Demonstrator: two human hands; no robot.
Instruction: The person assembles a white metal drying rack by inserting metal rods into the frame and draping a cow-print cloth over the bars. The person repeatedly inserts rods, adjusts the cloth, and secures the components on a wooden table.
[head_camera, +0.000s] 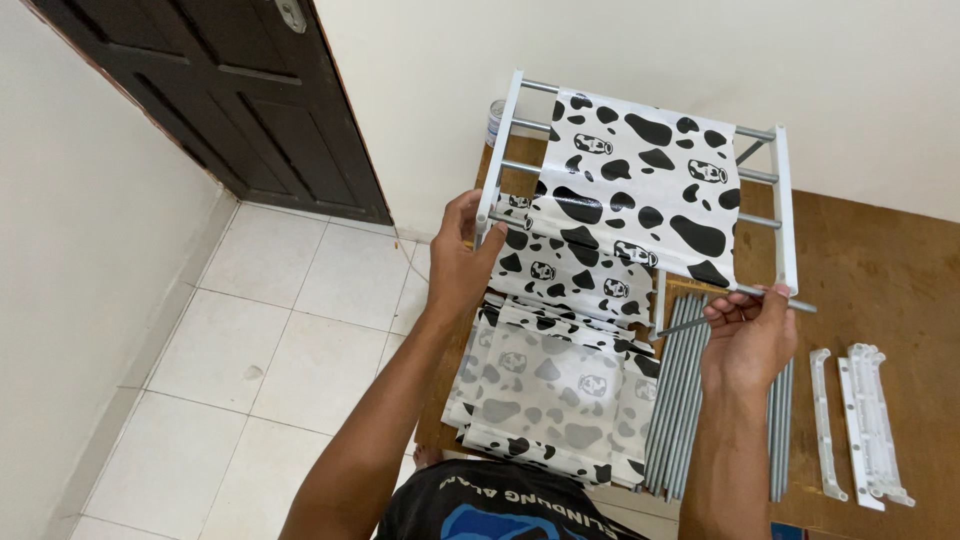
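Left hand (462, 262) grips the white plastic side rail (497, 160) of the cow-print fabric rack (640, 190); right hand (748, 335) pinches a thin grey metal rod (775, 297) at the rack's near edge above the brown wooden desk (880, 270).

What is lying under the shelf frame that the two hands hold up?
Under the shelf frame lie folded cow-print sheets and a bundle of grey rods on the wooden table. The sheets hide whatever lies beneath them.
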